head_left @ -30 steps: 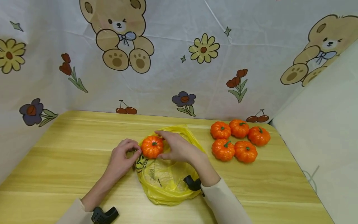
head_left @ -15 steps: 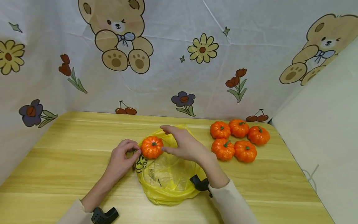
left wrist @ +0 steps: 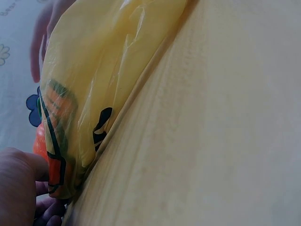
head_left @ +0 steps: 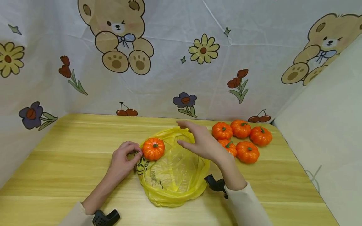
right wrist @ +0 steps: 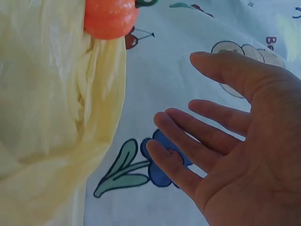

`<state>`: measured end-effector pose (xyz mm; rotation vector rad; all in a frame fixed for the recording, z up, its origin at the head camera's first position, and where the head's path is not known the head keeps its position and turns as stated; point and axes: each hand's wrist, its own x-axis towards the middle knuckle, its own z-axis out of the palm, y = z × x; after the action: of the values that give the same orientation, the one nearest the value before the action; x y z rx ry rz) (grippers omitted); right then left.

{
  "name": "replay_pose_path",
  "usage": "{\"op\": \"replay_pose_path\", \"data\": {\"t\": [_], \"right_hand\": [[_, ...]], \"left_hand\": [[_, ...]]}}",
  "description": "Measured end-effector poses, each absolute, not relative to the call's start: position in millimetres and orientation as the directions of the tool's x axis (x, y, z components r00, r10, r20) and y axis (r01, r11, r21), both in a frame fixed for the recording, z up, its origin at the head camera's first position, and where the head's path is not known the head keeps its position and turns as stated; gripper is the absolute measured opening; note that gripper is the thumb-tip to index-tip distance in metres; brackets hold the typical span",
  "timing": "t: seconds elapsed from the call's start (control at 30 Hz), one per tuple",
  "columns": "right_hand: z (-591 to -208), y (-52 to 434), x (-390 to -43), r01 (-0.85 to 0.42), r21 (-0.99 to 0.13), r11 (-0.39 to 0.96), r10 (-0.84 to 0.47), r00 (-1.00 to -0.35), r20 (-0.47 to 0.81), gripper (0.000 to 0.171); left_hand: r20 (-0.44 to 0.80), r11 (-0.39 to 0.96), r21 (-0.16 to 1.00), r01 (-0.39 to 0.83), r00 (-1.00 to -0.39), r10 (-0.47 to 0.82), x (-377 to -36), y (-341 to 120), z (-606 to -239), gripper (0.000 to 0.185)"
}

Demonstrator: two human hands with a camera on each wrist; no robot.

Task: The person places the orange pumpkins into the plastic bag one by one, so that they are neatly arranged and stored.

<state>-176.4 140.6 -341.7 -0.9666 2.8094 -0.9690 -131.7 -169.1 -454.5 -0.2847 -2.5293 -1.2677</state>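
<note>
A yellow plastic bag (head_left: 172,171) lies open on the wooden table (head_left: 70,147). One small orange pumpkin (head_left: 153,148) sits at the bag's left rim. My left hand (head_left: 124,158) pinches the bag's edge just left of that pumpkin. In the left wrist view the bag (left wrist: 94,84) bulges beside my fingers (left wrist: 16,179). My right hand (head_left: 199,141) hovers with relaxed fingers over the bag's far right side, holding nothing. The right wrist view shows that hand (right wrist: 230,150), the bag (right wrist: 51,103) and the pumpkin (right wrist: 110,19).
Several more orange pumpkins (head_left: 243,138) cluster at the table's back right. A printed cloth with bears and flowers (head_left: 181,56) walls in the back and left. A pale panel (head_left: 328,125) stands on the right.
My right hand has let go of the pumpkin and moved right, toward the pumpkin cluster. The pumpkin stays at the bag's rim. My left hand has not moved.
</note>
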Motion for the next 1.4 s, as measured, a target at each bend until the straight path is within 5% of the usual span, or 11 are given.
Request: {"op": "replay_pose_path", "data": {"t": [1.4], "right_hand": [[-350.7,292.2,-154.6,-0.475,-0.468,0.745,-0.386,-0.879,0.278,0.053]], "left_hand": [[0.338,0.595,0.748,0.294,-0.94,0.041,-131.7,-170.3,-455.7,0.004]]}}
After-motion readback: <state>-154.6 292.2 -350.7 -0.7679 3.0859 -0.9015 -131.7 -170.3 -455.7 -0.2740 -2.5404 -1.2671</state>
